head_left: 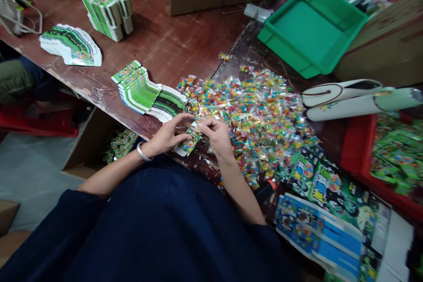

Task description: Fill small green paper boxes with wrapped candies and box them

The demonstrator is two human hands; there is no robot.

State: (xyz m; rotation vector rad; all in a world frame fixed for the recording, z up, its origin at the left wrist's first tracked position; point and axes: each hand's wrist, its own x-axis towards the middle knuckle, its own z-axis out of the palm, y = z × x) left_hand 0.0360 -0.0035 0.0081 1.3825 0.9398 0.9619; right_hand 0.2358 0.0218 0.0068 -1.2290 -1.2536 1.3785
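A small green printed candy box is held between my two hands over the table's near edge, its white end flap hanging at the lower side. My left hand, a silver bangle on its wrist, curls round the box with the thumb along its near side. With fingers pinched, my right hand grips the box's upper end; whether a candy is also between those fingers is hidden. Just beyond lies a wide heap of clear-wrapped colourful candies. Left of the heap, a fanned row of flat green boxes reaches close to my left fingers.
Stacked flat boxes and another fan of boxes lie at the far left. A green tray and white pouch are at the right. A red crate holds green packets. Below the table stands an open carton.
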